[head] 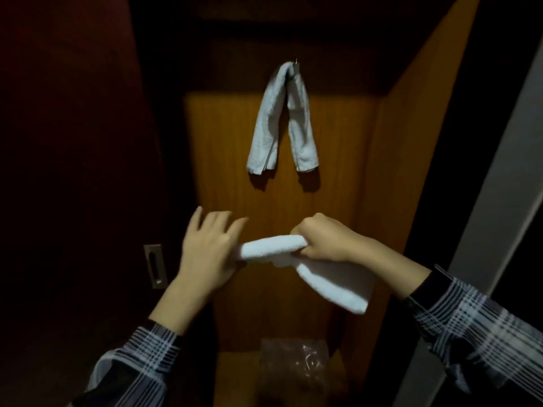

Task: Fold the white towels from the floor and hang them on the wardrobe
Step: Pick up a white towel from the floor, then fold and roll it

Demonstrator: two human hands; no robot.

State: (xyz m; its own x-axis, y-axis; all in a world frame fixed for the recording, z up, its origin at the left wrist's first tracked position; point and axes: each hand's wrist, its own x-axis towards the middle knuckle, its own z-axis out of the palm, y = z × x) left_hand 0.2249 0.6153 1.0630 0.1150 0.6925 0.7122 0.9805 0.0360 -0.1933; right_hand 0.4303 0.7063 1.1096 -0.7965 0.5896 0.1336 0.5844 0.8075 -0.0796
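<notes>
A folded white towel hangs over a small hook on the wardrobe's wooden back panel, its two ends dangling apart. Below it I hold a second folded white towel in front of the open wardrobe. My right hand grips its middle in a fist, and the towel's right end droops under my wrist. My left hand is at the towel's left end with fingers spread and straight; the palm covers that end, so whether the thumb holds it is hidden.
A dark sliding door with a recessed metal handle stands at the left. The wardrobe's side wall rises on the right, beside a grey frame. A clear crumpled plastic bag lies on the wardrobe floor.
</notes>
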